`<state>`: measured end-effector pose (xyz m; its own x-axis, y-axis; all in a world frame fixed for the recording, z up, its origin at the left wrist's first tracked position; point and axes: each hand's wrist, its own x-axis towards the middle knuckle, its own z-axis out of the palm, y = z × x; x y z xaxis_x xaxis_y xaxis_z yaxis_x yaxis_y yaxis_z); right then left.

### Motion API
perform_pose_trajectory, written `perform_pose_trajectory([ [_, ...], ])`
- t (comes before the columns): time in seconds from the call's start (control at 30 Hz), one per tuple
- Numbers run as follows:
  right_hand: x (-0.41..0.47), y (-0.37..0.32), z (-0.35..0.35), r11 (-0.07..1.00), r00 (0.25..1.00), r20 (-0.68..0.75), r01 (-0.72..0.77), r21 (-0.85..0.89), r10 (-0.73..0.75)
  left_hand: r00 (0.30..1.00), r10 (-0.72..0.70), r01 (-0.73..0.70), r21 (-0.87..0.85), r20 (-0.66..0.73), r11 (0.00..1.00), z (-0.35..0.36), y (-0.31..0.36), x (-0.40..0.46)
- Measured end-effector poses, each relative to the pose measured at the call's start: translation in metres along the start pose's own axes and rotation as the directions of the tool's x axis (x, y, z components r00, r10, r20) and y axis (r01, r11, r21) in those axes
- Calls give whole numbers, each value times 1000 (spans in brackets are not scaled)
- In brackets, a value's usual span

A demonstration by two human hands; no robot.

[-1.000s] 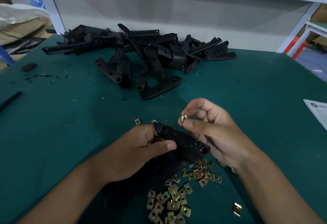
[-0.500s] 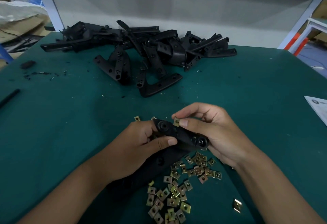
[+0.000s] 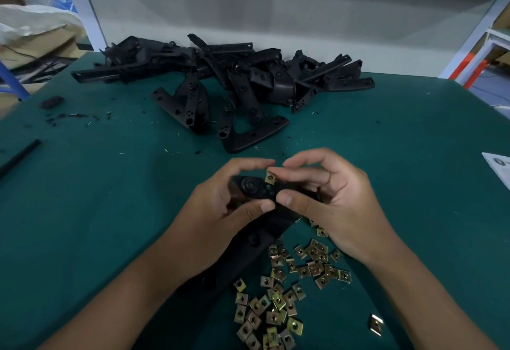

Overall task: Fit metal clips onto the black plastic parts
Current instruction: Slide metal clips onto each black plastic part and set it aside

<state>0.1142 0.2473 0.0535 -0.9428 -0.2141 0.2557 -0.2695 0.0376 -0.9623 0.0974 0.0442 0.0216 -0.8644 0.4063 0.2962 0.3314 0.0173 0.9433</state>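
My left hand [image 3: 220, 206] grips the black bracket [image 3: 256, 191] at table centre; my right hand [image 3: 328, 200] pinches a metal clip [image 3: 270, 178] at its twelve-o'clock edge. I'd push it squarely, keeping the holes aligned.

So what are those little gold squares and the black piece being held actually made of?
The clips look like thin stamped metal with a yellowish, slightly iridescent plating; they glint and have sharp folded edges. The black part looks like moulded plastic, matt, with a round boss and small holes. The tabletop seems a green mat, though that is less sure.
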Motion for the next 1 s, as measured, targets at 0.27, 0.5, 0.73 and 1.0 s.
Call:
perform_pose_trajectory([
  [0.27,3,0,3,993,996,-62,-50,106,57,993,91,-80,146,-71,986,1,4,-1],
  [0.5,4,10,3,966,981,-69,-166,200,183,993,92,-81,148,-72,986,2,1,1],
  [0.73,2,13,10,989,990,-89,-99,113,109,992,95,-84,125,-84,989,1,-4,1],
  [1.0,4,15,-16,948,987,-97,-151,-279,128,951,8,-24,-50,-311,998,-11,-3,10],
])
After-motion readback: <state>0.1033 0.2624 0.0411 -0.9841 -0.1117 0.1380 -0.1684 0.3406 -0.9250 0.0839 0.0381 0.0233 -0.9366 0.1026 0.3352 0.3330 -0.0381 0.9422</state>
